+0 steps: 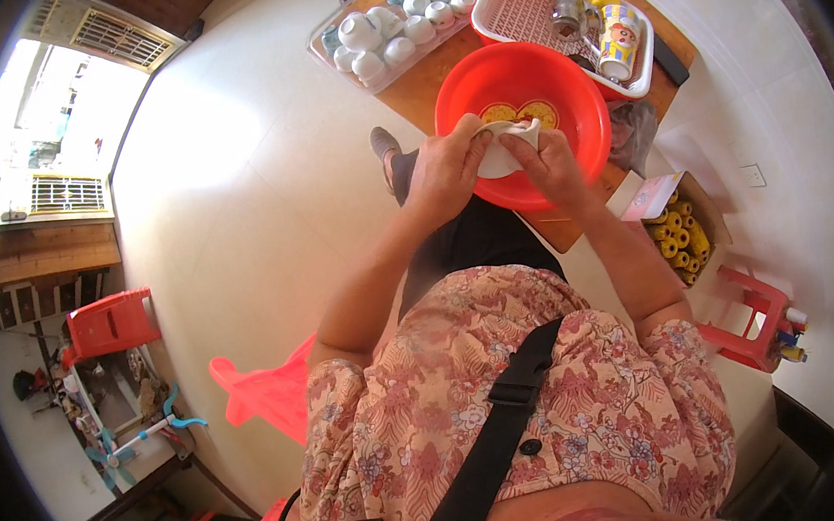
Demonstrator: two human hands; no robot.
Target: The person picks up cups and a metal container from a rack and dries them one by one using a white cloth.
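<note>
Both my hands are raised over the near part of a red plastic basin (pixel 570 101). Between them is a white cloth-like piece (pixel 501 162) with a folded upper edge. My left hand (pixel 457 158) pinches its left side, and my right hand (pixel 545 158) grips the right side with the thumb on top. Whether the piece wraps something cannot be made out. Yellow round patterns (pixel 519 111) show on the basin's bottom, partly covered by my hands.
Beyond the basin, a clear tray (pixel 392 86) carries several upturned cups. A white basket (pixel 508 14) holds a glass mug (pixel 568 13) and a cartoon-printed mug (pixel 620 39). To the right are a carton (pixel 716 237) of yellow rolls and a red stool (pixel 766 306). A pink plastic chair (pixel 273 389) stands left.
</note>
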